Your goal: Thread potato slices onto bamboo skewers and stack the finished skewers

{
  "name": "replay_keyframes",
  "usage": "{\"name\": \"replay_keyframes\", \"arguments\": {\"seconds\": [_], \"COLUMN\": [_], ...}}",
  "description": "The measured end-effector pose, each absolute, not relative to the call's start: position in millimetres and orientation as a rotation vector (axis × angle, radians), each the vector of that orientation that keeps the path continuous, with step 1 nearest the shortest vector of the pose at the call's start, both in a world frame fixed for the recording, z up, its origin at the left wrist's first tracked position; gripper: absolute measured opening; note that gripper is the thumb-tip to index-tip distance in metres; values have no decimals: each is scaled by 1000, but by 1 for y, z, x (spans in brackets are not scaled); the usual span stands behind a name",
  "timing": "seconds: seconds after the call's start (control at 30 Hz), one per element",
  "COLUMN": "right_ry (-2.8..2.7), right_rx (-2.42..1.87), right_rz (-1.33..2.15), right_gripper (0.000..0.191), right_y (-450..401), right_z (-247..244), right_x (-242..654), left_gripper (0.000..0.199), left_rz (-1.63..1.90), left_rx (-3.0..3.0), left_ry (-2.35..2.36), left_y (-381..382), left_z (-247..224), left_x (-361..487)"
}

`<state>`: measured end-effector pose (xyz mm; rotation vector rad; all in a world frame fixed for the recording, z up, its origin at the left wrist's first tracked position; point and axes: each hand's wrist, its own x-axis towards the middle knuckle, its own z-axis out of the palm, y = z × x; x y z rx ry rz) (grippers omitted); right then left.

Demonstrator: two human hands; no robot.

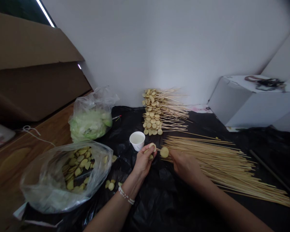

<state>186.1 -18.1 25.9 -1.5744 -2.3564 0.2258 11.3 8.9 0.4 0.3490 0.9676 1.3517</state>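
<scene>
My left hand (145, 159), a beaded bracelet on its wrist, is closed on pale round slices that look like potato (152, 147). My right hand (183, 162) grips a thin wooden skewer (158, 149) whose tip reaches the slices in the left fingers. One potato slice (164, 152) is threaded on that skewer, close to the right fingers. Just beyond my left hand stands a white paper cup (137, 139). Loose bamboo skewers (219, 161) lie in a wide pile beside and under my right hand. Finished rows of skewered slices (152, 120) are stacked further back.
An open plastic bag of slices (44, 180) sits at the left, with loose slices (111, 185) near it. Behind it is a tied bag of pale green pieces (90, 124). Black plastic sheeting (159, 206) covers the work surface. A white box (241, 103) stands at the right, by the wall.
</scene>
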Motion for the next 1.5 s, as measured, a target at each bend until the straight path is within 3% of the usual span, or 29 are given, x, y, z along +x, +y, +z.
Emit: {"name": "replay_keyframes", "arguments": {"seconds": [0.2, 0.43, 0.73, 1.0, 1.23, 1.5], "right_ry": [-2346, -2341, -2479, -2344, -2347, -2226], "right_rx": [-1480, -1371, -1405, -1431, -1503, -1359], "right_rz": [227, 380, -68, 419, 193, 553], "right_gripper": [20, 25, 27, 26, 23, 26], "right_y": [-12, -10, -21, -16, -18, -12], "right_z": [25, 36, 24, 29, 21, 24], "right_x": [187, 195, 189, 189, 187, 187], "left_gripper": [22, 31, 31, 31, 30, 32], "left_rz": [1366, 1417, 1425, 1379, 1366, 1337], "left_rx": [264, 373, 414, 431, 436, 469], "left_ry": [959, 988, 1006, 999, 994, 1000], "left_y": [11, 10, 9, 8, 9, 8], "left_z": [5, 4, 1, -1, -1, -1], "left_x": [9, 8, 9, 11, 11, 10]}}
